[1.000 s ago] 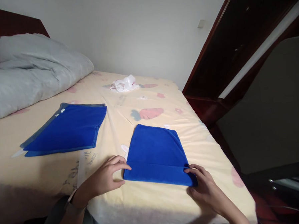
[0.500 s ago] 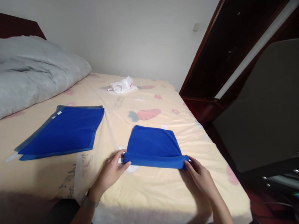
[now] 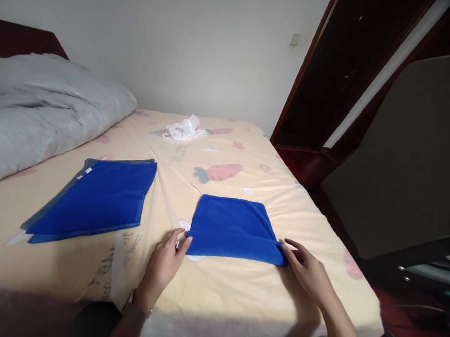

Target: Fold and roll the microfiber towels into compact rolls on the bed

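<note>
A blue towel (image 3: 231,221) lies on the bed in front of me, its near edge folded over into a flat strip. My left hand (image 3: 164,264) is at the left end of this strip, thumb and forefinger closed on the edge, beside a small white label partly hidden by the fingers. At the right end, my right hand (image 3: 309,269) has its thumb and fingers closed on the near corner. To the left lies a flat stack of blue towels (image 3: 94,200), with small white labels along its far left edge.
The bed (image 3: 262,297) has a pale yellow sheet with carrot prints. A crumpled white plastic bag (image 3: 185,129) lies near the wall. A grey quilt (image 3: 56,107) is heaped at the far left. A dark wooden cabinet (image 3: 329,72) stands to the right.
The folded strip has gone from raised and rounded to flatter. The towel's right end and my right hand have come slightly nearer to me. The stack is unchanged.
</note>
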Demonstrator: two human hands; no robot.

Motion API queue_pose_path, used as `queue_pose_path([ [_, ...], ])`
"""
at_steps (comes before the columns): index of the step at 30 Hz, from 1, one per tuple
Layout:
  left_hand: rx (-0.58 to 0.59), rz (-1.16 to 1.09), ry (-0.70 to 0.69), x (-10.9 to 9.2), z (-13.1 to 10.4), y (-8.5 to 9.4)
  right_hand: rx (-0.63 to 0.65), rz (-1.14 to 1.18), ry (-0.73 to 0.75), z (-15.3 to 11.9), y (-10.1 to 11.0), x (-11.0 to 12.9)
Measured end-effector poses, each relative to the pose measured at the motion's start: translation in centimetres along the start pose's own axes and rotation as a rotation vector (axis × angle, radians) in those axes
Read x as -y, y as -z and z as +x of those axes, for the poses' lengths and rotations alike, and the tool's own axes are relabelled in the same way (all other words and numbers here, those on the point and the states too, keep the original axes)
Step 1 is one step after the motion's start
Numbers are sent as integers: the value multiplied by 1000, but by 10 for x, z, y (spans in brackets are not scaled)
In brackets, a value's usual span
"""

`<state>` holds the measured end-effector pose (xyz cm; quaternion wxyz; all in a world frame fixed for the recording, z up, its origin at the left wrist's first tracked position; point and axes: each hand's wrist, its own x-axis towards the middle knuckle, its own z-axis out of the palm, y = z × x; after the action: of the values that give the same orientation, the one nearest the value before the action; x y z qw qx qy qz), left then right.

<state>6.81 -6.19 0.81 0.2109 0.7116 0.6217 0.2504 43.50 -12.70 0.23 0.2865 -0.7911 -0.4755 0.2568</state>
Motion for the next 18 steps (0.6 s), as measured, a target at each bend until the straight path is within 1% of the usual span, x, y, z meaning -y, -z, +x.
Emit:
queue_pose_path([
  [3,37,-46,25,-5,-1,2,18,31,-54,1,-1,3],
  [6,38,-123,16,-9,-3,1,31,-34,-50,3,-7,6],
  [9,16,-228,42,-8,-2,-8,31,-143,-29,3,-14,10],
  [11,-6,-347,59,-4,-1,-16,5,-148,-5,0,-17,13],
  [13,-36,-489,57,0,2,-23,-31,-65,33,-4,-17,16],
  [15,-79,-579,46,2,4,-26,-58,69,72,-6,-16,17],
  [18,-126,-539,14,2,5,-21,-72,211,101,-4,-15,11],
])
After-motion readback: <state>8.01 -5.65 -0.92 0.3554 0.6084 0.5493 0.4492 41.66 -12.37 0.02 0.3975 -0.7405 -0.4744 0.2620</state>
